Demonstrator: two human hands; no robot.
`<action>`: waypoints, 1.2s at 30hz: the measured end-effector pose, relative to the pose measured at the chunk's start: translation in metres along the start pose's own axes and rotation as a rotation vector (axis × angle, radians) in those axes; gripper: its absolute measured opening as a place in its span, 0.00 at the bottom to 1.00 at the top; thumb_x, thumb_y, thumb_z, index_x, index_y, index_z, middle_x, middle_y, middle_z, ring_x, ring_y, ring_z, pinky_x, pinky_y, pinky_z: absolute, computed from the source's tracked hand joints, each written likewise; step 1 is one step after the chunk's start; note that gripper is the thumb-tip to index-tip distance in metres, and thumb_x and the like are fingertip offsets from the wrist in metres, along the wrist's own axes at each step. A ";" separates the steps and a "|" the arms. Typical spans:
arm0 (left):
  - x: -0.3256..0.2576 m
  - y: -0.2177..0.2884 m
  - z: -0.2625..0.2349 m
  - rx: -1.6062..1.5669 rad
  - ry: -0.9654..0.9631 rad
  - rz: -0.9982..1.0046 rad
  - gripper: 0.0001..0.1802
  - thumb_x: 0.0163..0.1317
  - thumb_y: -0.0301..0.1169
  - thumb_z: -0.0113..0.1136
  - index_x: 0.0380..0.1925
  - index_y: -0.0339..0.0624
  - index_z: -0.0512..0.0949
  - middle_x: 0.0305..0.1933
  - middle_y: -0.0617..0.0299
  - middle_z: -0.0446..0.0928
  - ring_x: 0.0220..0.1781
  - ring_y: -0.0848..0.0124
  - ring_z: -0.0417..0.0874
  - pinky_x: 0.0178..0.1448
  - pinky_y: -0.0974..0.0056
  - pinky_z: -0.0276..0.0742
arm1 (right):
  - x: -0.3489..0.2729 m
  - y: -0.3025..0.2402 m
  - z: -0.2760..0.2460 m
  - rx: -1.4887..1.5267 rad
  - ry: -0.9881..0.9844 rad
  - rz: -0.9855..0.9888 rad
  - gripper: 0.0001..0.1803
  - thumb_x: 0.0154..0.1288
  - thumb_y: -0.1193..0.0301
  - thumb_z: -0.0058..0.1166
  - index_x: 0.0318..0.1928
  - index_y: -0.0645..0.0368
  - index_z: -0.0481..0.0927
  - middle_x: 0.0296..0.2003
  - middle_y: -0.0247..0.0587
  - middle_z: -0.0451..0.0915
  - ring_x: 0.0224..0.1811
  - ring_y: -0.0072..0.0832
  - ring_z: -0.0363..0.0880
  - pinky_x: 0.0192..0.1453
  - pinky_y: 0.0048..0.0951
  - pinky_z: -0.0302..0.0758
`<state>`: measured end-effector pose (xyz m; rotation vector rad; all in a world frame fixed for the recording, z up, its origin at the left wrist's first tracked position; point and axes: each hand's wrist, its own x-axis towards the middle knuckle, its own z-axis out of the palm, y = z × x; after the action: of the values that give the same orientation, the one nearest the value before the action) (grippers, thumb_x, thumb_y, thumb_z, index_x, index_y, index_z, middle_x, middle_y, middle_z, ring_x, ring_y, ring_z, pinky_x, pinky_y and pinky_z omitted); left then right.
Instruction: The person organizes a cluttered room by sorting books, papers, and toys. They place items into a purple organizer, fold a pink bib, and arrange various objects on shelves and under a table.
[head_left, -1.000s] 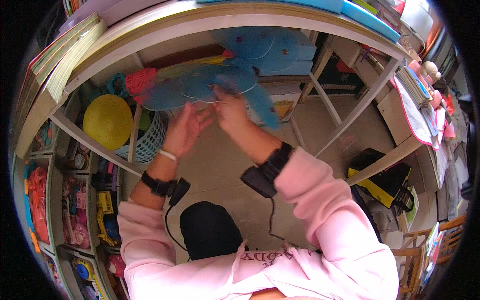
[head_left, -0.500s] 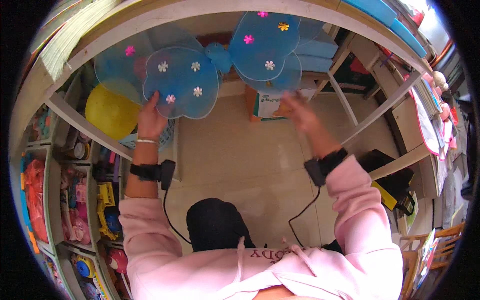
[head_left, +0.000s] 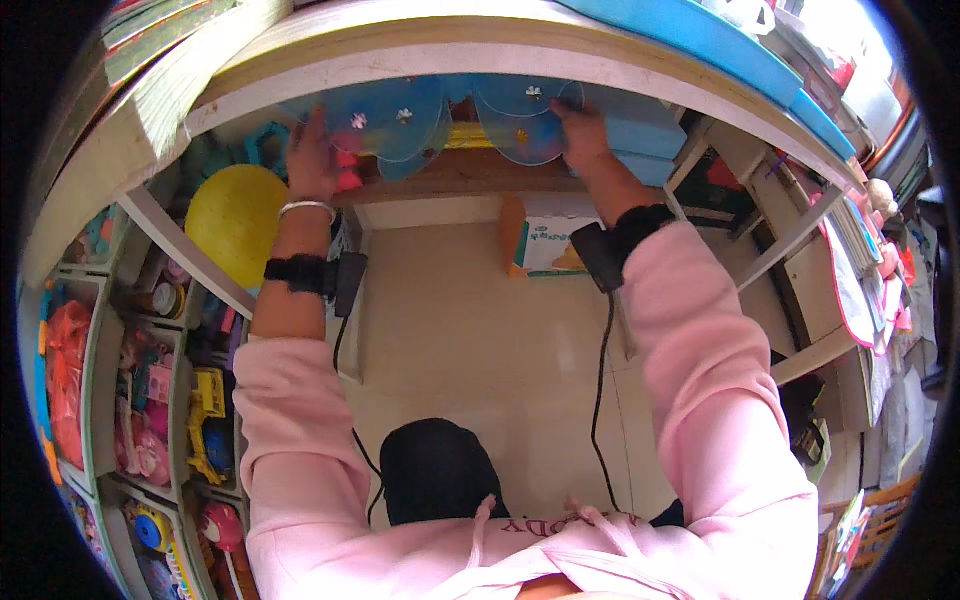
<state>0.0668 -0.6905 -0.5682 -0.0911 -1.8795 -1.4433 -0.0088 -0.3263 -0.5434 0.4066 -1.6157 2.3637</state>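
Observation:
A pair of sheer blue butterfly wings [head_left: 385, 135] with small shiny flowers is stretched out under the far edge of the table, its upper part hidden behind that edge. My left hand [head_left: 312, 160] is closed at the left wing's outer edge, though its fingertips are blurred. At the right wing's outer edge, my right hand [head_left: 587, 140] grips with thumb and fingers. Behind the wings runs a brown wooden ledge [head_left: 470, 175], with something yellow and something pink showing around them.
A yellow balloon [head_left: 237, 225] sits beside my left wrist. Shelf bins of toys [head_left: 150, 400] line the left side. An orange and white carton [head_left: 550, 240] stands on the floor below the ledge, and light blue boxes [head_left: 640, 130] lie right of my right hand.
Both hands have moved farther away, carrying the wings under the table edge and over the ledge. My right hand, earlier just below the right wing, is now at its outer edge.

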 end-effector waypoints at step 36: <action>-0.102 -0.011 0.120 0.685 -0.257 0.166 0.07 0.63 0.32 0.49 0.30 0.42 0.71 0.29 0.61 0.70 0.33 0.69 0.71 0.42 0.64 0.64 | -0.243 -0.289 -0.190 -0.388 -1.040 0.330 0.28 0.61 0.64 0.55 0.58 0.65 0.64 0.48 0.50 0.76 0.47 0.32 0.77 0.48 0.28 0.75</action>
<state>0.0734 -0.5532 -0.6470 -0.0993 -2.4148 -0.6439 0.3034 -0.0576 -0.4482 1.5539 -2.6627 2.0205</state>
